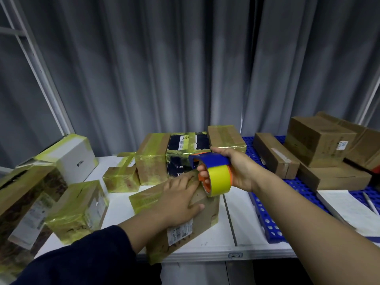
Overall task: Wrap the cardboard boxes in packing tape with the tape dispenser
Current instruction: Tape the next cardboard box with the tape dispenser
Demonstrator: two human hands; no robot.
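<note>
While the frame edge is cutting off the big taped carton (22,204) at far left, its lower half and label are running out of view and blurring. Next to it a white box (74,155) with yellow-green tape on its edges is sitting behind, and a small taped box (78,208) is standing in front on the white table (115,214). Mid-table, a row of taped boxes (152,157) is lining the back, print on the dark one too small to read. The left hand (181,200), dark sleeve pushed up the forearm, is lying flat with fingers spread, pressing on the top of the cardboard box (185,221) at the table's front edge; the palm is hiding much of the box top, and the shipping label is unreadable. The right hand (230,169) is clenching the tape dispenser (211,171), fingers curled through its orange core, blue guard on top, yellow tape roll touching the box's far right corner; the cutter edge is hidden behind the fingers. Further right, untaped brown boxes (320,149) are stacking on a blue perforated mat (265,219), the rightmost ones cut off by the frame, with a white sheet (349,210) lying in front. Grey pleated curtains (185,64) are filling the background.
</note>
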